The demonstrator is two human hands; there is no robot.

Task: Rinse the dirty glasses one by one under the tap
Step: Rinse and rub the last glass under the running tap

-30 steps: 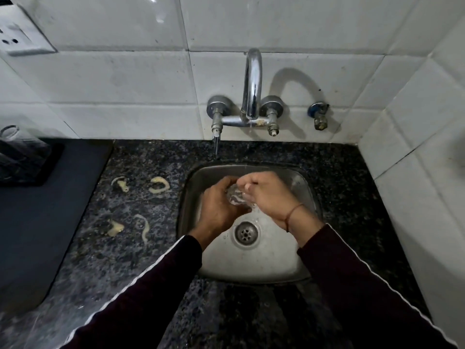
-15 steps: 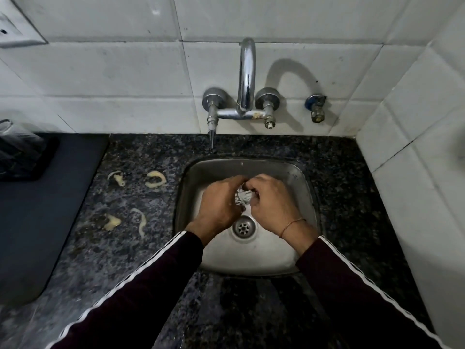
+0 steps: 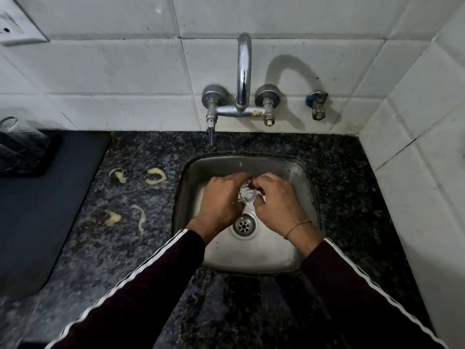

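Observation:
A small clear glass (image 3: 246, 193) is held over the steel sink (image 3: 305, 177), below the curved chrome tap (image 3: 244, 71). My left hand (image 3: 221, 201) wraps its left side and my right hand (image 3: 278, 206) grips its right side with fingers curled at the rim. Water glints on the glass, which is mostly hidden by my fingers. The drain (image 3: 243, 224) lies just below the hands. Another clear glass (image 3: 17, 139) stands at the far left on a dark tray.
Dark granite counter (image 3: 130, 248) surrounds the sink, with several pale food peelings (image 3: 154, 175) lying left of it. A dark mat (image 3: 37, 217) covers the left side. White tiled walls stand behind and on the right; a small valve (image 3: 317, 105) sticks out right of the tap.
Both hands stayed at the glass over the sink; the fingers shifted around it, turning it, and the hands dipped slightly lower toward the drain.

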